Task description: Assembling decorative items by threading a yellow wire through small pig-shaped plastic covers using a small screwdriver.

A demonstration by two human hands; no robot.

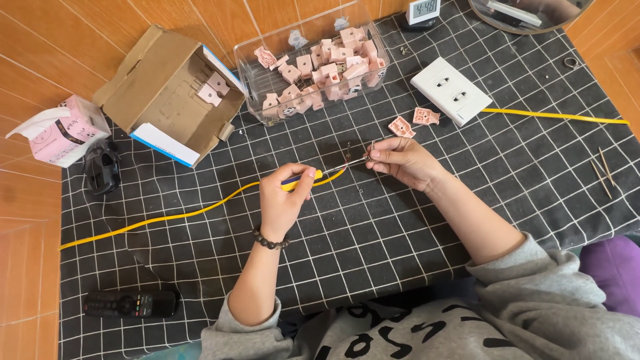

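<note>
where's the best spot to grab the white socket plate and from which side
Probably by the two long edges of the white socket plate, coming straight down from above: it lies flat, face up, angled on the mat, with both long edges free. Avoid the end where the yellow cable leaves.

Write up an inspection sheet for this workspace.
Surface: black grid cloth over a wooden floor.
Job's things: screwdriver with yellow-blue handle; small metal part; two loose pink pieces.
Clutter: clear bin of pink pieces, open cardboard box, tissue pack, remote, white socket plate, small clock.
Grips: left hand holds the screwdriver; right hand pinches the metal part.
Cables: yellow cable runs across the cloth.
Surroundings: nothing seen.
</note>
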